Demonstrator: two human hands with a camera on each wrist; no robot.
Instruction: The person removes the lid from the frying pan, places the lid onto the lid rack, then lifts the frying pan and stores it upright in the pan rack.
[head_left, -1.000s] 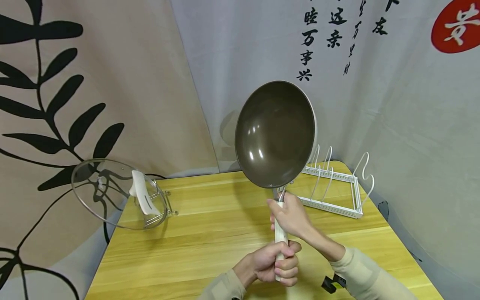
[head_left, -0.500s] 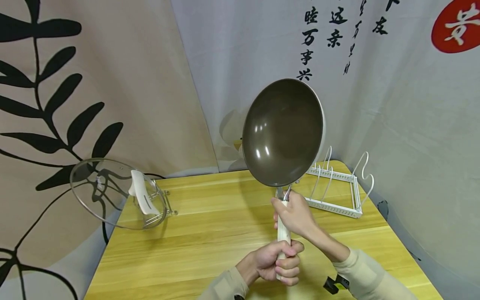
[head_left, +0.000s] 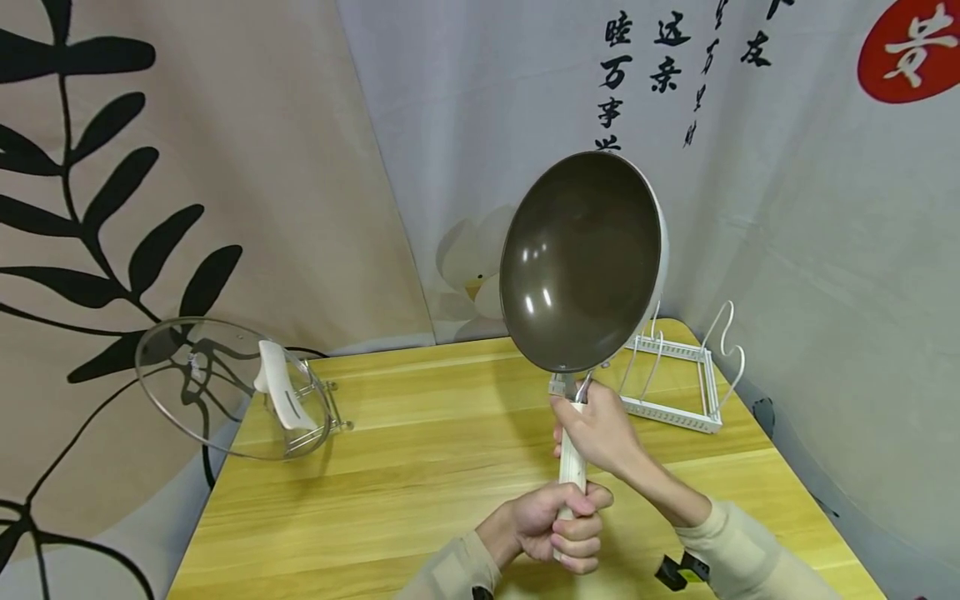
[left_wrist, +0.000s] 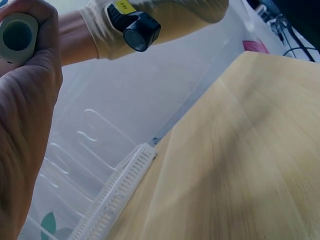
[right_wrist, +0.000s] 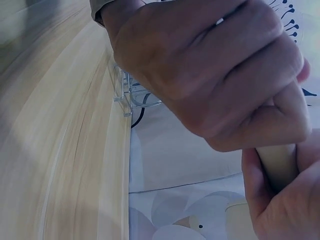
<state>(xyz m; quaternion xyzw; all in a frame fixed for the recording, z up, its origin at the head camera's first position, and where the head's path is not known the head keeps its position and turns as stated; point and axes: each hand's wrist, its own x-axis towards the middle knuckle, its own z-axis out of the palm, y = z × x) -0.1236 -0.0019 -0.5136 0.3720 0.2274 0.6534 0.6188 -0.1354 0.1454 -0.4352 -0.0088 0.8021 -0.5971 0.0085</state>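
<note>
A deep frying pan (head_left: 581,258) with a brown inside is held up above the table, its bowl tilted toward me. My left hand (head_left: 551,525) grips the lower end of its pale handle (head_left: 572,462). Higher up, just below the metal joint, my right hand (head_left: 596,425) grips the same handle. In the left wrist view the handle's hollow end (left_wrist: 17,34) pokes out of my left fist. The right wrist view has my left hand (right_wrist: 215,75) large in front, with part of my right hand (right_wrist: 292,202) at the lower right.
On the table's left, a glass lid (head_left: 217,325) with a white handle leans in a small wire rack (head_left: 337,408). A white slotted rack (head_left: 671,412) with wire loops stands at the right, partly behind the pan. Printed curtains hang behind the wooden table (head_left: 337,517).
The pan has shifted to the right and slightly up, covering more of the white rack. Both hands keep their grip; the right has moved right with it, the left only a little.
</note>
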